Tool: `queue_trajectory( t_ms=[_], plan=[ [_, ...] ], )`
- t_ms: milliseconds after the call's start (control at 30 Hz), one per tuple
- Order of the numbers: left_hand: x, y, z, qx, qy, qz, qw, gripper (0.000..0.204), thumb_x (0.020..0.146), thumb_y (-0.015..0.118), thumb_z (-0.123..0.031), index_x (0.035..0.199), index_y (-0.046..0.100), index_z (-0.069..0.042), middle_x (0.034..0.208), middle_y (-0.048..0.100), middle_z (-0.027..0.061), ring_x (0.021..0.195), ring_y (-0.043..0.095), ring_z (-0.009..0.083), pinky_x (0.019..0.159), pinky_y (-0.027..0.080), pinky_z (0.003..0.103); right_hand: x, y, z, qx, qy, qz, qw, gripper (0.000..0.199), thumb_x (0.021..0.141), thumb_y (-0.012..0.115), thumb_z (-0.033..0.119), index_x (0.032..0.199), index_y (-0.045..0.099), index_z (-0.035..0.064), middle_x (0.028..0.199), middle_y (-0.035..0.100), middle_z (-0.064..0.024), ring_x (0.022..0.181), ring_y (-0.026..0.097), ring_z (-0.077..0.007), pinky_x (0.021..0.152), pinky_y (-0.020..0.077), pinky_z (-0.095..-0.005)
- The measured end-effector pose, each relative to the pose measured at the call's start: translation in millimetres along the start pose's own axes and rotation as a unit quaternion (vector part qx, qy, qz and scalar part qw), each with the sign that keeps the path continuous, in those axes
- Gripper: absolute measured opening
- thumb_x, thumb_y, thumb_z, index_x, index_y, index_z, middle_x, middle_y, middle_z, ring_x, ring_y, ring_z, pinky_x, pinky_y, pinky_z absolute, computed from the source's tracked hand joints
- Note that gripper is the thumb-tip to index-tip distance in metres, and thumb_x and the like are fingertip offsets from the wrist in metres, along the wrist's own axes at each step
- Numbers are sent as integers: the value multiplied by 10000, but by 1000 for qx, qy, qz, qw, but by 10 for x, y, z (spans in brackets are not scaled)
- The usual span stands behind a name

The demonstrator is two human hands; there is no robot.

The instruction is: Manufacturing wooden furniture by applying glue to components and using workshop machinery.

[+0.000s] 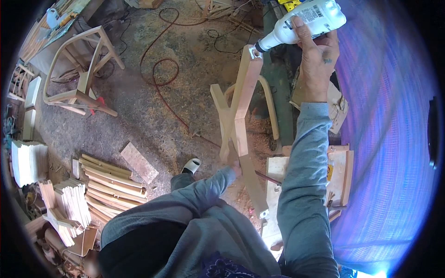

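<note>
My grey-cloth-sleeved right arm (302,167) extends far along the right, its bare right hand (319,58) gripping, thumb extended; my bent, grey-sleeved left arm (204,189) lies nearer, left hand (237,169) partly hidden.

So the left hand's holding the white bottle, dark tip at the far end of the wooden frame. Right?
Wrong hand: in the head view the right hand holds the white bottle. The left hand is lower down, by the wooden frame, partly hidden. The rest stands: the dark tip is at the frame's far end.
</note>
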State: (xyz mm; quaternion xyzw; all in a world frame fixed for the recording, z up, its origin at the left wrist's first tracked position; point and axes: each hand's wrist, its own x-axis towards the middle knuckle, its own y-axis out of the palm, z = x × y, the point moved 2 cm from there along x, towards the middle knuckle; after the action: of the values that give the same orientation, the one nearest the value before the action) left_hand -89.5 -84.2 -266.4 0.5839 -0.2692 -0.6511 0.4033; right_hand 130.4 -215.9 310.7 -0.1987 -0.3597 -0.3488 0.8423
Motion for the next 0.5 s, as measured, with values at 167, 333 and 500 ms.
queue_trajectory(
  t_ms=[167, 333, 500],
  plan=[
    [-36, 20, -131, -10, 2, 6, 1000, 380, 980, 566, -418, 1049, 658, -56, 905, 678, 108, 836, 675, 300, 773, 587, 499, -25, 8, -89, 24, 8, -1, 1000, 415, 857, 812, 128, 1194, 600, 11, 1073, 698, -110, 953, 690, -190, 837, 584, -342],
    [-101, -5, -72, -23, 10, 10, 1000, 377, 976, 573, -416, 1049, 658, -56, 906, 678, 108, 840, 675, 301, 778, 585, 500, -56, 88, -52, 34, 48, -10, 998, 378, 859, 808, 115, 1154, 588, 32, 1036, 713, -87, 952, 676, -156, 846, 535, -306],
    [-96, 70, -161, -34, 16, 17, 999, 374, 972, 580, -414, 1049, 659, -57, 907, 678, 109, 844, 674, 302, 782, 584, 500, -32, 21, -97, 21, 37, -6, 999, 402, 856, 811, 122, 1179, 592, 26, 1060, 702, -92, 956, 680, -171, 848, 558, -324]
  ],
)
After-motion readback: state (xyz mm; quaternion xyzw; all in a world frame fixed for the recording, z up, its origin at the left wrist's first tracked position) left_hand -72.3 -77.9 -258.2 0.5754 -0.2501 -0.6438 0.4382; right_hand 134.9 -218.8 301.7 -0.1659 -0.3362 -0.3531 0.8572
